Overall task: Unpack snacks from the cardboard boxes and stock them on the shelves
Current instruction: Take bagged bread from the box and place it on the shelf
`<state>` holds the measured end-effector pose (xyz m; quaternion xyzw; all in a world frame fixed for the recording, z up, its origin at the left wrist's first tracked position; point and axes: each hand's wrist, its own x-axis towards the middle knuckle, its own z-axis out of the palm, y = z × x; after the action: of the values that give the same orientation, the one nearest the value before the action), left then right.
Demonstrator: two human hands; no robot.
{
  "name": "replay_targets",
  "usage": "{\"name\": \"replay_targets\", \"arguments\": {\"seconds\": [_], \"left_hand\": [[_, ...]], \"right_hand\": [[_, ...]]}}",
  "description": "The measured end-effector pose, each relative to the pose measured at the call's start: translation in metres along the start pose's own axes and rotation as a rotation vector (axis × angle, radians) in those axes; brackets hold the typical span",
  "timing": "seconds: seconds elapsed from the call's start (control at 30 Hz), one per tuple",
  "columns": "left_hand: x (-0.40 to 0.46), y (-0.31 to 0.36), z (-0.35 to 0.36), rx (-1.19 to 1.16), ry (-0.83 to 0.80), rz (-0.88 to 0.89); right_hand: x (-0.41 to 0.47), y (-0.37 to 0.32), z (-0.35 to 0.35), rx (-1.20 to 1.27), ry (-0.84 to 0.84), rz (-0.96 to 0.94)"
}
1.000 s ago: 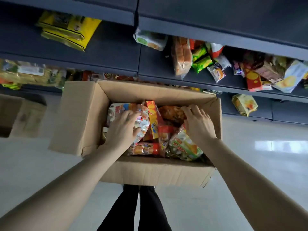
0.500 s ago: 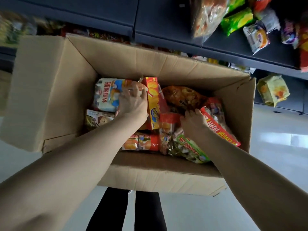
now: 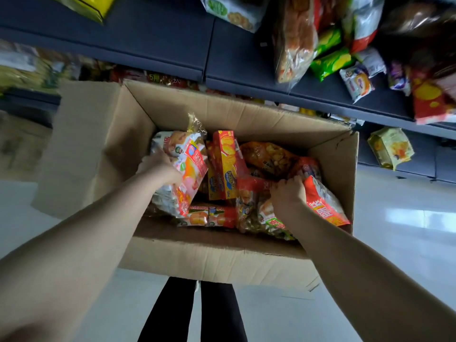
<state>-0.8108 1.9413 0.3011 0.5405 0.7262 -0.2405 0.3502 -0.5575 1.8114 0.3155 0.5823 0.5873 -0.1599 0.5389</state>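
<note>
Open cardboard box (image 3: 246,112) of snacks stood on the floor below the shelves (image 3: 158,40), left hand (image 3: 159,166) gripped a white-and-orange snack bag (image 3: 190,169), fingers hidden behind it, right hand (image 3: 287,193) clutched a red-and-white packet (image 3: 323,206), upper shelf goods blurred, cut off.

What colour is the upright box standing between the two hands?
Red and yellow-orange, with a blue logo: the upright box, seen in the head view.

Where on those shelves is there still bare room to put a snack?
The upper shelf is bare between the yellow bag and the green-and-white packet. To the right, past the bread bag, it is crowded with piled packets.
</note>
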Motion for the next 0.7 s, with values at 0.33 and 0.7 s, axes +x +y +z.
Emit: {"name": "replay_targets", "arguments": {"seconds": [0.33,0.7], "left_hand": [[-0.109,-0.034,-0.068,-0.692,-0.157,0.194],[-0.216,-0.088,-0.218,-0.860,-0.124,0.514]], "right_hand": [[-0.113,0.076,-0.036,0.854,0.110,0.335],[-0.227,0.148,-0.120,1.943,0.474,0.045]]}}
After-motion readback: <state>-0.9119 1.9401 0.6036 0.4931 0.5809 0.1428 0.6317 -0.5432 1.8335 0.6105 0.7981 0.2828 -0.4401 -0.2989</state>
